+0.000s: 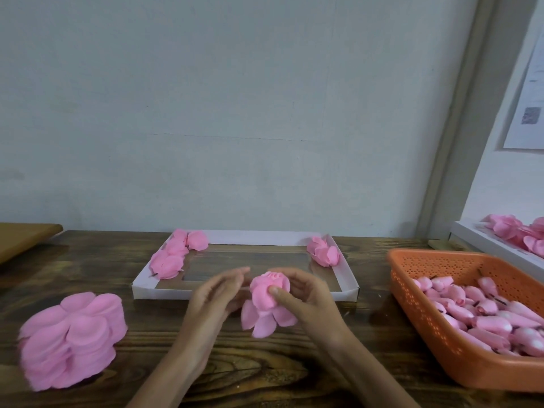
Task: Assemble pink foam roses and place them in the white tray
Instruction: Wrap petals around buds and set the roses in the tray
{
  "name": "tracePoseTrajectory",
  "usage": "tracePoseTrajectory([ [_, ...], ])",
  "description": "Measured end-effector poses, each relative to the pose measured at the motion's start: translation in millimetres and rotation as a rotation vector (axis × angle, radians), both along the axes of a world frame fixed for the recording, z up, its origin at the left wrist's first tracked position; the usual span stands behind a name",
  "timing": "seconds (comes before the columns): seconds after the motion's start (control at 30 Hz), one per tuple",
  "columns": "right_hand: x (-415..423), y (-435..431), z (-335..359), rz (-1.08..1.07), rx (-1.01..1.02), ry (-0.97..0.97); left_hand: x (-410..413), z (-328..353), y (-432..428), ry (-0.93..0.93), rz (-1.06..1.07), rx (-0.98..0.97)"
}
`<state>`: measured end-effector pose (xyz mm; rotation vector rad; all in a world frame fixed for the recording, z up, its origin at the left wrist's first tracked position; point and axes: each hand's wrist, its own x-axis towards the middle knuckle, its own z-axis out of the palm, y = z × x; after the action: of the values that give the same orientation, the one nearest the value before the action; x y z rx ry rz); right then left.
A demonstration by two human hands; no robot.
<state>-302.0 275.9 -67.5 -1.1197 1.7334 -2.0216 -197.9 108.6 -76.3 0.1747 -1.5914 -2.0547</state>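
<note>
My right hand [306,295] is grasping the half-made rose [269,301]. The thumb presses the front of the bud and the fingers curl round behind it. My left hand [215,293] sits just beside the flower with its fingers fairly straight and released. It is blurred, so I cannot tell whether the fingertips actually touch the petals.

The rose is held above the table [265,369], in front of the near edge of the white tray [244,237]. Its bud tip points up and a ring of loose petals hangs below my grip.

I judge the foam to be very light and soft. It will crease if I pinch hard, and the thin petals may slip or fold. The firm bud is the place to hold, and the petal edges should be left free.

In the tray, a cluster of finished roses [173,257] lies along the left side and a single rose [323,251] sits in the far right corner. There is room between them for this one.

To my left on the table is a thick stack of petals [70,337]. To my right is an orange basket [412,304] full of pink buds [485,316]. Beyond the basket, a second tray [482,240] holds more pink flowers.
</note>
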Motion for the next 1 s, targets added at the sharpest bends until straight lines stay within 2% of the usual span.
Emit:
tracePoseTrajectory([
  [0.2,-5.9,1.7,2.1,-0.013,-0.110,-0.116,-3.1,-9.0,-5.8,-0.135,-0.104,-0.021],
  [0.33,-8.1,4.4,2.5,0.053,-0.058,-0.093,-7.1,-12.2,-10.5,-0.107,-0.023,0.125],
  [0.5,-1.1,2.5,1.7,0.152,0.069,0.034,-7.2,-11.0,-5.8,-0.071,0.028,0.129],
  [0.83,5.8,-1.7,3.1,0.057,0.128,0.050,-6.3,-7.6,-3.3,0.019,0.023,0.158],
  [1.0,6.1,-3.2,2.2,0.022,0.093,0.031,-3.9,-3.1,-1.2,0.034,0.006,0.166],
])
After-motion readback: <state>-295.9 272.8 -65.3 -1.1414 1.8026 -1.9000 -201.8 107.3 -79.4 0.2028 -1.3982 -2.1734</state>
